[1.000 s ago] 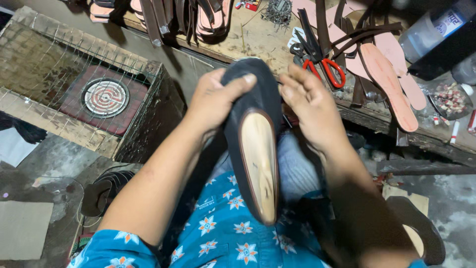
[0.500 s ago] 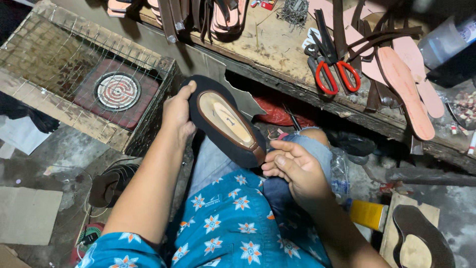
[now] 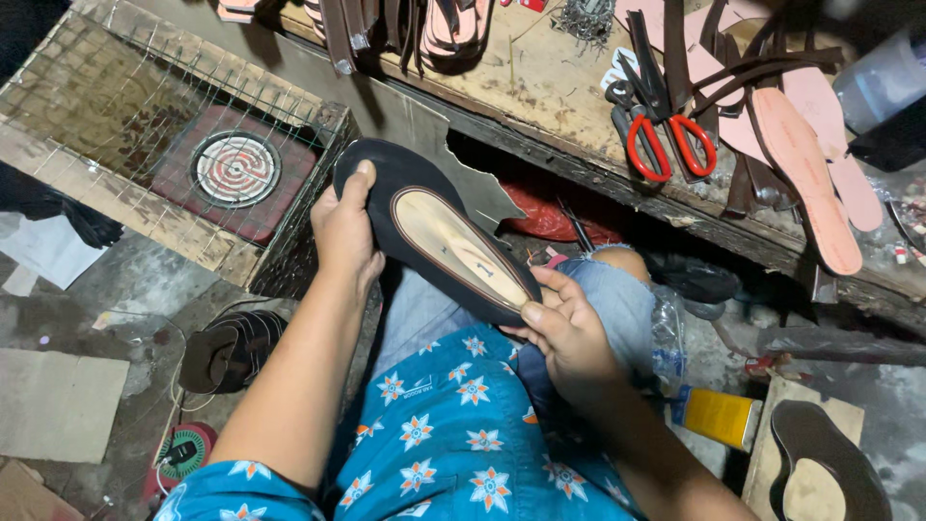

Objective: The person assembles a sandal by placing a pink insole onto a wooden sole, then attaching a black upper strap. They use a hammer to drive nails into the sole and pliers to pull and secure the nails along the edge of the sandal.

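Cluttered workbench (image 3: 540,87) behind; both hands (image 3: 347,232) gripping a dark sole (image 3: 434,232) (underside hidden); scissors (image 3: 666,135) half-buried.

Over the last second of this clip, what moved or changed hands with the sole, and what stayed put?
The dark shoe sole swung from pointing straight away from the person to lying slantwise, toe up-left toward the wire cage. The left hand stayed on the toe end; the right hand shifted from the upper edge to the heel end. Nothing was let go. The red-handled scissors and pink insoles on the bench stayed as they were.

Left hand (image 3: 345,232) and right hand (image 3: 569,333) hold dark sole (image 3: 434,232); scissors (image 3: 666,130) beyond.
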